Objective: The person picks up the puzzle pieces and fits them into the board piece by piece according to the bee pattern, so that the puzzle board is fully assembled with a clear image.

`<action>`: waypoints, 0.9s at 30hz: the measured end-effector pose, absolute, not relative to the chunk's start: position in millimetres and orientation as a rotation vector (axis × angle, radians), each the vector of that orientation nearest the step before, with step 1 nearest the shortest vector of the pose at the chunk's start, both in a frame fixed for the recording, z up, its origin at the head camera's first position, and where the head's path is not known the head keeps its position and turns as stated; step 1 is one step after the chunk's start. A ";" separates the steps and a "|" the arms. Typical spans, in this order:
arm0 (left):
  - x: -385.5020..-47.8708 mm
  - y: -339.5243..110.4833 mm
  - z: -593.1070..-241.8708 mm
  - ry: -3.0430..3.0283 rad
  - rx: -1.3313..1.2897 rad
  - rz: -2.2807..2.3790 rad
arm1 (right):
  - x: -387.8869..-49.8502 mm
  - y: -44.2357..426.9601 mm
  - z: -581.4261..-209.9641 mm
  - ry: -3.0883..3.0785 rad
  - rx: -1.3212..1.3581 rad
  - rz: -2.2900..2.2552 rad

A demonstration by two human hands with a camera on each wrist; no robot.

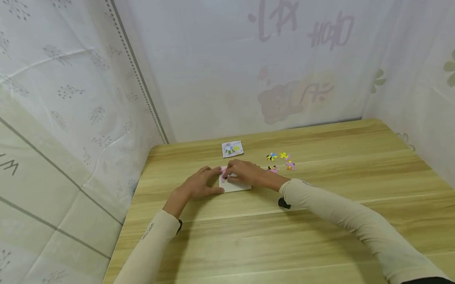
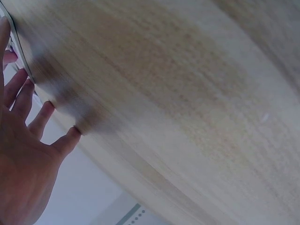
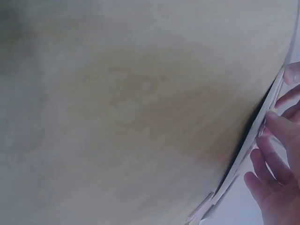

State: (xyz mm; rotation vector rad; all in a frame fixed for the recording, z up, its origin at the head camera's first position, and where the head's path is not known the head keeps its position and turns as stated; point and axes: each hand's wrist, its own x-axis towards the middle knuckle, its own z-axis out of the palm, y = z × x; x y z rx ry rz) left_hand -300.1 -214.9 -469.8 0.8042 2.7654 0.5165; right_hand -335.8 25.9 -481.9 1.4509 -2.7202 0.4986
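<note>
A white puzzle board lies on the wooden table, with pink puzzle pieces in its left part. My left hand steadies the board's left side, its fingers spread and the thumb near the lower corner. In the left wrist view those fingers reach towards the board's edge. Over the board, my right hand pinches a small pink and dark puzzle piece near the upper left. The fingers hide most of that piece. In the right wrist view, the thumb and fingers meet just above the board.
Behind the board lies a picture card with a yellow, blue and black drawing. Several loose puzzle pieces lie to the right, some partly behind the right hand. Patterned curtains surround the wooden table.
</note>
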 end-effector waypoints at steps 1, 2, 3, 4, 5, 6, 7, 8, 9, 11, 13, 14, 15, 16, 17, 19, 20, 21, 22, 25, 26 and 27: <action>-300.3 -214.6 -469.5 2.767 0.808 0.515 | -335.8 25.5 -481.6 -2.722 1.447 0.492; -300.3 -214.4 -469.1 2.768 0.811 0.516 | -335.7 25.2 -481.2 -2.722 1.447 0.485; -300.3 -214.3 -468.9 2.770 0.816 0.515 | -335.7 25.0 -481.2 -2.721 1.447 0.474; -300.2 -214.1 -468.4 2.769 0.818 0.517 | -335.7 24.7 -481.2 -2.725 1.447 0.460; -299.9 -213.9 -468.0 2.768 0.820 0.519 | -335.7 24.4 -481.3 -2.729 1.445 0.444; -300.0 -213.9 -468.2 2.768 0.820 0.519 | -335.5 24.3 -481.5 -2.729 1.444 0.431; -300.0 -213.9 -468.3 2.768 0.819 0.522 | -335.3 24.1 -481.5 -2.733 1.443 0.416; -299.9 -214.1 -468.4 2.768 0.820 0.525 | -335.0 24.0 -481.5 -2.733 1.443 0.402; -299.7 -214.0 -468.3 2.767 0.819 0.528 | -334.7 23.9 -481.6 -2.736 1.440 0.389; -299.4 -214.2 -468.4 2.765 0.820 0.531 | -333.7 23.6 -481.2 -2.743 1.437 0.374; -298.9 -214.2 -468.3 2.761 0.819 0.533 | -332.6 23.8 -480.1 -2.747 1.441 0.363; -298.8 -213.8 -468.2 2.761 0.817 0.528 | -332.0 24.2 -479.2 -2.751 1.441 0.363; -298.8 -213.7 -468.4 2.760 0.817 0.527 | -331.5 24.4 -478.3 -2.757 1.442 0.365; -299.1 -213.8 -468.7 2.759 0.816 0.522 | -331.2 24.7 -477.4 -2.761 1.443 0.369; -299.2 -213.7 -468.7 2.759 0.811 0.522 | -331.0 25.1 -476.5 -2.767 1.443 0.373; -300.2 -213.9 -469.7 2.759 0.802 0.518 | -330.7 26.2 -475.7 -2.769 1.443 0.394; -300.6 -214.0 -470.1 2.760 0.800 0.514 | -330.5 27.0 -475.2 -2.767 1.444 0.413; -300.7 -214.2 -470.1 2.760 0.802 0.516 | -330.4 28.3 -474.5 -2.762 1.446 0.429; -300.7 -214.1 -469.9 2.760 0.802 0.513 | -330.3 30.3 -474.0 -2.761 1.445 0.445; -300.0 -214.0 -468.5 2.760 0.811 0.509 | -330.2 38.9 -471.3 -2.759 1.432 0.508; -299.5 -214.0 -467.8 2.761 0.820 0.509 | -331.0 42.4 -470.8 -2.758 1.418 0.515; -299.1 -213.9 -467.1 2.760 0.821 0.507 | -332.0 46.0 -470.3 -2.761 1.400 0.521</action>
